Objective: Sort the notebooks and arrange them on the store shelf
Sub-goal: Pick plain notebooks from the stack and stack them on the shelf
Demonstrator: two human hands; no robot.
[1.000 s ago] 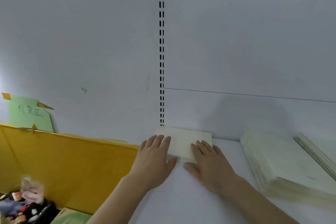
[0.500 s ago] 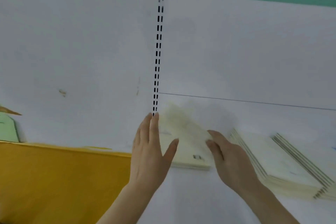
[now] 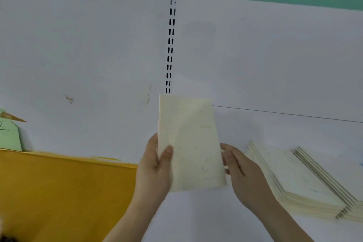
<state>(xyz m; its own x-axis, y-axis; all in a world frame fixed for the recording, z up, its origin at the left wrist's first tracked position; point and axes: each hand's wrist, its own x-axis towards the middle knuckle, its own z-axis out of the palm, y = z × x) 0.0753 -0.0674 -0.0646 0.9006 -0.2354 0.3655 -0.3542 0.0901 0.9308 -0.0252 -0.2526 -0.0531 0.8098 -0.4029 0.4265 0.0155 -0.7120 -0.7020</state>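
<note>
A cream notebook (image 3: 191, 141) is held upright above the white shelf (image 3: 206, 218), in the middle of the view. My left hand (image 3: 155, 169) grips its left edge, thumb across the front cover. My right hand (image 3: 241, 173) holds its right edge with the fingers behind it. To the right, a stack of cream notebooks (image 3: 288, 180) lies flat on the shelf, and a second fanned stack (image 3: 332, 180) overlaps it further right.
The white back panel (image 3: 275, 55) of the shelf rises behind, with a slotted upright (image 3: 170, 49) at its left edge. A yellow cardboard wall (image 3: 64, 188) stands to the left. A green paper sign (image 3: 9, 135) is taped above it.
The notebook lay flat on the shelf under both hands. Both hands have since taken it by its edges and raised it upright off the shelf.
</note>
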